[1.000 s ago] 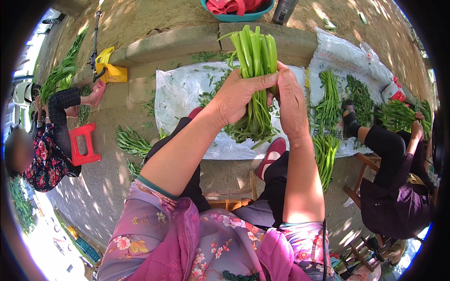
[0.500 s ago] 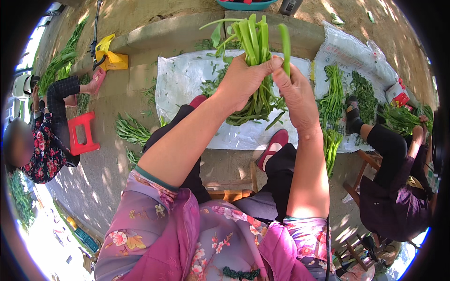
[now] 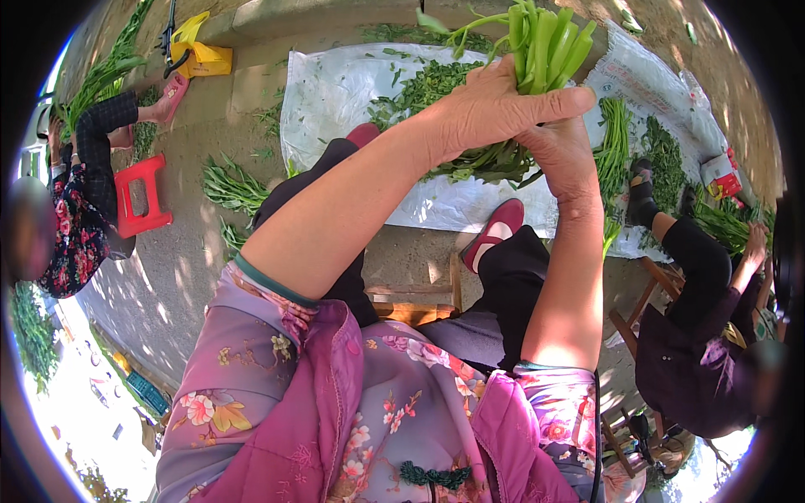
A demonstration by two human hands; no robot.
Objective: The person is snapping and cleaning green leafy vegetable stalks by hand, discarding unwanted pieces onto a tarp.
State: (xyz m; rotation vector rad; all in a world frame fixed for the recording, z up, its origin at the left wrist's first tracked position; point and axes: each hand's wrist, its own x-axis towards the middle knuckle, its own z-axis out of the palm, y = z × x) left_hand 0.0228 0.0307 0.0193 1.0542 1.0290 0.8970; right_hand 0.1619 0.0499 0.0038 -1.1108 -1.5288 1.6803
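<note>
A bunch of leafy greens (image 3: 545, 46) is held up in front of me, its thick pale-green stalk ends on top and its leaves hanging below. My left hand (image 3: 490, 105) is wrapped round the stalks from the left, with its thumb stretched across the front. Just beneath that thumb, my right hand (image 3: 568, 159) closes on the same bunch from the right; its fingertips are hidden behind the left hand and the stems. Under both hands lies a white plastic sheet (image 3: 331, 80) bearing a heap of loose leaves (image 3: 428, 88).
Bundled stalks (image 3: 616, 138) lie to the right, beside a second white sack sheet (image 3: 641, 71). More greens (image 3: 235, 184) rest on the ground at left, near a red stool (image 3: 142, 197). One person sits at each side, handling greens. A yellow bag (image 3: 201, 54) stands far left.
Both hands and the bunch have moved right. My right hand, which was holding a single stalk beside the bunch, now grips the bunch below my left thumb. That stalk no longer shows separately.
</note>
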